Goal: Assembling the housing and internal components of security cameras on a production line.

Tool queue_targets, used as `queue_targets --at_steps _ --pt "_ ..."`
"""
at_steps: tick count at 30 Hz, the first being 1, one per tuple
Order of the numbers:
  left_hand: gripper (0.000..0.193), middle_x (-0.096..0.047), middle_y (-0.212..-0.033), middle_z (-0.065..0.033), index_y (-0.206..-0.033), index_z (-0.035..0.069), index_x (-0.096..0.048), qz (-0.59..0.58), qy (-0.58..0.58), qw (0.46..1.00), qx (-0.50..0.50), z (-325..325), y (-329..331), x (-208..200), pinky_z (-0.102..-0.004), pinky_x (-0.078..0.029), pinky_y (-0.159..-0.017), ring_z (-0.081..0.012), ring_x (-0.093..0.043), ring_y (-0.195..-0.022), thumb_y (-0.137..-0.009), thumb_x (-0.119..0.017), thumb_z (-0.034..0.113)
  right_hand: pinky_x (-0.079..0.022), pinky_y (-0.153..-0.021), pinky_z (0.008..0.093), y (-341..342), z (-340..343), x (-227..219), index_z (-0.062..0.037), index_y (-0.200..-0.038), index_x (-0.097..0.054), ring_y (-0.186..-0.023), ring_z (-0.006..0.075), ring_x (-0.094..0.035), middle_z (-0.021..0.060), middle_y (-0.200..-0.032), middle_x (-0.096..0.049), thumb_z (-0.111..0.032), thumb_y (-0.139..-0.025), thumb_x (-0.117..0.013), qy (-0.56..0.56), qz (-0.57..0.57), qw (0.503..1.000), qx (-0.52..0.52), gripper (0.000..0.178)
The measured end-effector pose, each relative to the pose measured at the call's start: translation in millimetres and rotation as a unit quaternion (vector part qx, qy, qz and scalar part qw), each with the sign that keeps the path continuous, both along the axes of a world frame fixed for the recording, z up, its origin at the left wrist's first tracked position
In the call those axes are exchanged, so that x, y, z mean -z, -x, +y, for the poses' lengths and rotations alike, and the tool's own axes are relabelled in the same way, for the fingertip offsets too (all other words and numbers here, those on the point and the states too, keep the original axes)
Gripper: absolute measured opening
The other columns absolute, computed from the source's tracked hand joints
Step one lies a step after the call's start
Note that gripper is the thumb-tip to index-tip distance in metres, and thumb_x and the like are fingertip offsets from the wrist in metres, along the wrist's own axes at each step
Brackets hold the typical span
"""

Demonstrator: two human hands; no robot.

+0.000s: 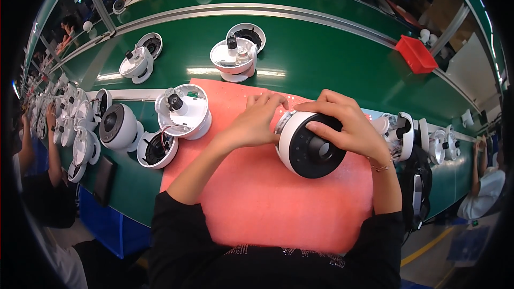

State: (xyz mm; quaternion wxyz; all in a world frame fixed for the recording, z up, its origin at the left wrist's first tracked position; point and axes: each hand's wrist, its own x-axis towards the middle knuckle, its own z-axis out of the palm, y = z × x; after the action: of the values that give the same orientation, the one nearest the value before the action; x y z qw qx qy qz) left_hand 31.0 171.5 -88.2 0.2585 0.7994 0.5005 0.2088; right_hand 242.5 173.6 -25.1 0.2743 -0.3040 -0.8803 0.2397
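Note:
Over a pink foam mat (257, 203), a round white security camera (292, 150) with a black front face is tilted toward me. My right hand (345, 123) grips it from the right, thumb on the black face and fingers over the top. My left hand (257, 120) is closed on its left rear side, partly hiding the base there. Left of that hand sits an opened camera housing (198, 123), its black lens and white inner plate showing. Its black-lined half shell (166, 158) lies beside it, with thin wires between them.
Farther back on the green bench (321, 53) are two opened cameras (233, 61) (136, 67). An assembled camera (120, 128) and many white housings crowd the left. More parts (401, 136) and a black bag (417, 182) lie right. A red bin (415, 54) is far right; other people work nearby.

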Motion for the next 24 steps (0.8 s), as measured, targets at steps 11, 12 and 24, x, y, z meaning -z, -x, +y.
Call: queue_targets --at_steps 11,12,24 --pt "0.027 -0.064 -0.07 -0.0073 -0.085 -0.002 -0.063 -0.246 0.154 0.957 -0.028 -41.4 19.7 -9.0 -0.0304 -0.052 -0.076 -0.0182 -0.066 -0.076 -0.085 -0.062 0.025 -0.041 -0.062 0.0296 18.4 5.7 5.2 -0.0055 -0.099 -0.066 -0.069 0.0198 -0.051 0.007 -0.074 -0.049 -0.016 -0.076 -0.068 -0.022 0.007 0.999 -0.03 0.026" --pt "0.03 -0.066 -0.073 -0.0095 -0.087 -0.003 -0.063 -0.224 0.112 0.968 -0.022 -46.7 16.8 -12.3 -0.0304 -0.053 -0.074 -0.0189 -0.067 -0.075 -0.083 -0.065 0.028 -0.041 -0.062 0.0296 20.3 7.0 5.5 -0.0055 -0.099 -0.066 -0.069 0.0198 -0.051 0.007 -0.074 -0.049 -0.016 -0.076 -0.068 -0.022 0.01 0.999 -0.031 0.026" --pt "0.039 -0.066 -0.065 -0.0132 -0.076 -0.001 -0.063 -0.081 0.06 0.995 -0.008 -52.8 9.0 -28.8 -0.0299 -0.051 -0.054 -0.0226 -0.065 -0.056 -0.069 -0.076 0.035 -0.046 -0.063 0.0384 -15.9 -13.9 -4.0 0.0004 -0.103 -0.058 -0.073 0.0305 -0.061 0.0137 -0.083 -0.06 -0.045 -0.075 -0.067 -0.013 -0.132 0.987 0.089 0.054"
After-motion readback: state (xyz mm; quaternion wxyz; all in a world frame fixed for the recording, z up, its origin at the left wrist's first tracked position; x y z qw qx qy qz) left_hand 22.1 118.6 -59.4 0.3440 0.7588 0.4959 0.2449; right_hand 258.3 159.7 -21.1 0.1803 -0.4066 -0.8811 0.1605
